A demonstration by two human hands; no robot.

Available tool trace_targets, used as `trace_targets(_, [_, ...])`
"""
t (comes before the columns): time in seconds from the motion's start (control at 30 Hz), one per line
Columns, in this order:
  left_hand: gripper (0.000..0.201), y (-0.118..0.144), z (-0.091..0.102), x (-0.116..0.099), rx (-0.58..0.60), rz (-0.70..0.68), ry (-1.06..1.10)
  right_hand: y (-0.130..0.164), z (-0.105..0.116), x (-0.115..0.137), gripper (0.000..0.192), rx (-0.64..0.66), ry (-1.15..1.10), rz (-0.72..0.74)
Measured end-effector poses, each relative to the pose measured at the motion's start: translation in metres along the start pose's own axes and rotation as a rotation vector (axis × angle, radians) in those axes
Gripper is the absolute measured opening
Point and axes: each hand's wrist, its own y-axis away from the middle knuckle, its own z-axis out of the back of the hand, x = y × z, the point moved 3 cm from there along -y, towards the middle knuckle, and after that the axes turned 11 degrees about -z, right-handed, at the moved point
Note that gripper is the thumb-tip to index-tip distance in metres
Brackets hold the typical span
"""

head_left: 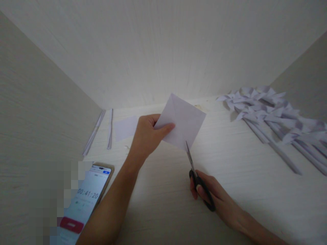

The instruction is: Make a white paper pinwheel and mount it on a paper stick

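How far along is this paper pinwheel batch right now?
Done: a pile of finished paper pinwheels lies at the right. In hand: the left hand holds a creased paper square while the right hand brings scissors to its lower corner. Left: rolled paper sticks and another sheet lie unused.

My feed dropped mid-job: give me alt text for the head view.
The left hand pinches a creased white paper square above a pale table, while the right hand points black-handled scissors at its lower corner. Paper pinwheels lie right; a phone lies left.
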Motion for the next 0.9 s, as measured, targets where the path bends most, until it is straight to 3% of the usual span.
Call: trace_targets(0.9, [0.019,-0.0003,0.0007,0.0017,0.014,0.010,-0.013,-0.0009,-0.0010,-0.0012,0.038,-0.006,-0.008,-0.011])
